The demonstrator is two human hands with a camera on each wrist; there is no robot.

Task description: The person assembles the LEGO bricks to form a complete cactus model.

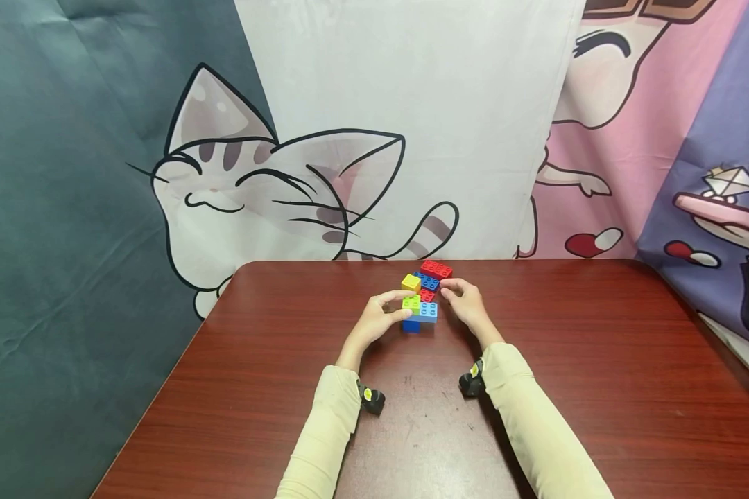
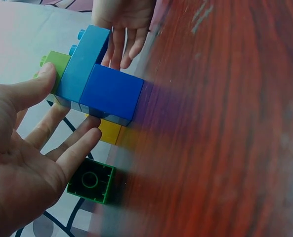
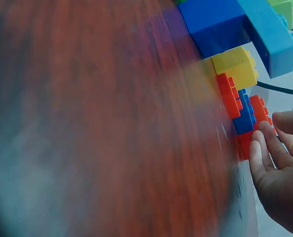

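Note:
My left hand (image 1: 374,320) pinches a lime green toy brick (image 1: 410,303), thumb on its near side. That brick sits on a light blue brick (image 2: 83,64), which is joined on top of a dark blue brick (image 2: 114,92). My right hand (image 1: 468,305) is at the right of a group of bricks, fingers fairly straight and fingertips right at the red brick (image 3: 260,108). A blue brick (image 1: 428,281) with studs and a red brick (image 1: 437,269) lie in that group. A yellow brick (image 1: 410,283) stands just behind the lime green one.
A dark green brick (image 2: 91,180) shows its hollow underside below my left fingers. The brown wooden table (image 1: 225,416) ends just behind the bricks, where a printed cloth (image 1: 412,83) hangs. A black wrist camera (image 1: 372,400) sits by my left sleeve, another (image 1: 471,381) by the right.

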